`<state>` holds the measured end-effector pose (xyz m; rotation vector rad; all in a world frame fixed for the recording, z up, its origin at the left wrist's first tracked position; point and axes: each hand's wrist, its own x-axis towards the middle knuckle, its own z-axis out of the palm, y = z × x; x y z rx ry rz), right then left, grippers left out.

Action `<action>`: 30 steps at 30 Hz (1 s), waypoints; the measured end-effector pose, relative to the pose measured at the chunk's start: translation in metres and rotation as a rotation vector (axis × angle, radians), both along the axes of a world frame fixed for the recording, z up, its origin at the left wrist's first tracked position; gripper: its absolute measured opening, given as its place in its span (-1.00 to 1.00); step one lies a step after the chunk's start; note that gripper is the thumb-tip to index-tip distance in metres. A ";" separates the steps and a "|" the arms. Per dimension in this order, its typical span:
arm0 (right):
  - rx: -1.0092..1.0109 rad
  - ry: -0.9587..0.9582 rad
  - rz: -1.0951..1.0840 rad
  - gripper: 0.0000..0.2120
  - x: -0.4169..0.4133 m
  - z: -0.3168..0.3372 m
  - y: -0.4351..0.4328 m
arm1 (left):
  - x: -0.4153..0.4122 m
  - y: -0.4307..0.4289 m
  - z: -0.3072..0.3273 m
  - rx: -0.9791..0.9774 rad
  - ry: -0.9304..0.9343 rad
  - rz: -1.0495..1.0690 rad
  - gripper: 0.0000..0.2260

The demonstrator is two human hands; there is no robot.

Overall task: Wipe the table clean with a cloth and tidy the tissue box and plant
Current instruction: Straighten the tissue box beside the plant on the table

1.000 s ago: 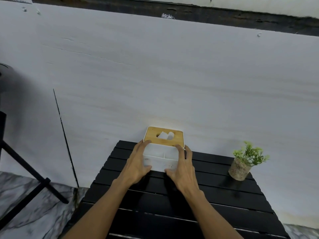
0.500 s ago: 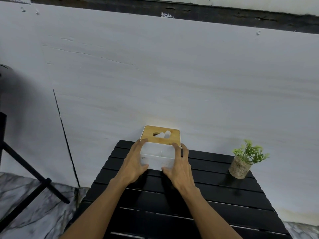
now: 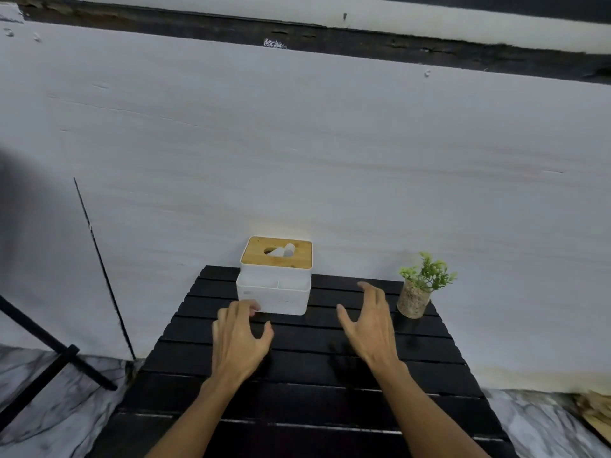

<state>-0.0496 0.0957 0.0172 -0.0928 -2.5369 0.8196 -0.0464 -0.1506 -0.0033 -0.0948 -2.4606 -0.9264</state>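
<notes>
The white tissue box (image 3: 274, 297) with a bamboo lid and a tissue poking out stands at the back left of the black slatted table (image 3: 307, 385), against the wall. My left hand (image 3: 239, 338) hovers just in front of its left corner, fingers spread, holding nothing. My right hand (image 3: 368, 325) is open between the box and the plant, clear of both. The small green plant (image 3: 420, 287) in a speckled round pot stands at the back right corner. No cloth is in view.
A pale wall (image 3: 330, 153) rises directly behind the table. A black stand's legs (image 3: 49, 348) cross the marble floor at the left. Something wooden (image 3: 595, 414) lies on the floor at the lower right.
Both hands have let go of the tissue box and drawn back toward me. The box now stands a little farther back-left; my right hand has shifted right toward the plant.
</notes>
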 end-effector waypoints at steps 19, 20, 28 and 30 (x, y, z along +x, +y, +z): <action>-0.291 -0.214 -0.354 -0.20 -0.013 -0.017 0.137 | 0.022 0.085 -0.029 -0.255 -0.056 -0.118 -0.76; -0.307 -0.215 -0.355 -0.17 -0.019 -0.017 0.138 | 0.022 0.085 -0.030 -0.259 -0.049 -0.114 -0.78; -0.445 -0.165 -0.317 -0.29 -0.042 -0.019 0.137 | 0.020 0.086 -0.034 -0.265 -0.032 -0.110 -0.84; -0.456 -0.129 -0.304 -0.32 -0.042 -0.016 0.127 | 0.020 0.086 -0.035 -0.264 -0.034 -0.109 -0.84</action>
